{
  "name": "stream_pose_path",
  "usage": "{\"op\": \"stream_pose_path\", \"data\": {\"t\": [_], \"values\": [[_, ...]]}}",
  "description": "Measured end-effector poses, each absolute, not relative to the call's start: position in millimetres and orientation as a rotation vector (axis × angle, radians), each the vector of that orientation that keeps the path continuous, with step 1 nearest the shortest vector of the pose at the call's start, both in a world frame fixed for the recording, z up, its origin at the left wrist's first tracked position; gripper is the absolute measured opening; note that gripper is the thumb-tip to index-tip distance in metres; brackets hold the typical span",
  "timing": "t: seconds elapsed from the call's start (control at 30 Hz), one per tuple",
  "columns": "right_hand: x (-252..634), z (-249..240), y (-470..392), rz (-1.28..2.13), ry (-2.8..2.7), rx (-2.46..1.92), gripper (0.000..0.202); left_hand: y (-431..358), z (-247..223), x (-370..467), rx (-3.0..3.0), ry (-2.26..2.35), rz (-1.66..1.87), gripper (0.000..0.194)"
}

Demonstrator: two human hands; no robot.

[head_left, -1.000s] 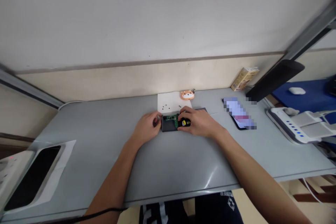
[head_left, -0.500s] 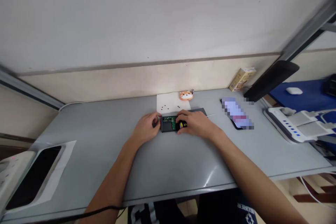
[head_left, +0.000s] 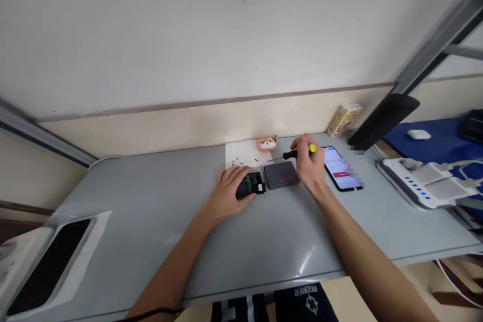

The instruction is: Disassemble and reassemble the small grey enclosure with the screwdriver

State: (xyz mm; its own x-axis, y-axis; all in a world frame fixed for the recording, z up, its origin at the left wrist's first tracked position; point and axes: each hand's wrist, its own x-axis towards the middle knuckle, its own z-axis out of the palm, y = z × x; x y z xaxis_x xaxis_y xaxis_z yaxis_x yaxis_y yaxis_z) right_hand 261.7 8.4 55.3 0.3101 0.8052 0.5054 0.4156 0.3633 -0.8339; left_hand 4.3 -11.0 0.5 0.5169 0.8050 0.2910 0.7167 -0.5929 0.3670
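My left hand (head_left: 229, 193) is wrapped round a small dark device with an exposed green circuit board (head_left: 253, 183), holding it on the desk. A black module with a white label shows at the device's right end. My right hand (head_left: 310, 163) grips a screwdriver (head_left: 290, 154) with a black and yellow handle, its thin shaft pointing left above the desk. Just right of the device lies a flat dark grey cover (head_left: 281, 175). Several tiny black screws (head_left: 237, 162) rest on a white paper sheet (head_left: 245, 148) behind my left hand.
An orange animal-faced case (head_left: 266, 144) sits on the paper's right corner. A lit phone (head_left: 342, 171) lies to the right, with a small carton (head_left: 343, 119) behind it. A white power strip (head_left: 405, 183) is at far right, a dark phone (head_left: 51, 264) at far left.
My right hand has left the device, moved right and lifted the screwdriver. My left hand now wraps over the device, which sits turned, and the grey cover is uncovered.
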Motion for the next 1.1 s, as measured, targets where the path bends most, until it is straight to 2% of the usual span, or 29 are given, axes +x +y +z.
{"op": "stream_pose_path", "data": {"t": [0.2,0.57,1.1], "values": [[246.4,37.3,16.3,0.547,-1.520,-1.421,0.041,-7.9,-6.0,5.3,2.506,1.360,0.580,0.063],[245.0,32.8,15.6,0.540,-1.584,-1.414,0.041,-5.2,-6.8,5.7,2.483,1.358,0.605,0.062],[244.3,44.4,17.8,0.725,-1.112,-1.250,0.048,-7.8,-2.5,9.0,2.502,1.371,0.612,0.053]]}}
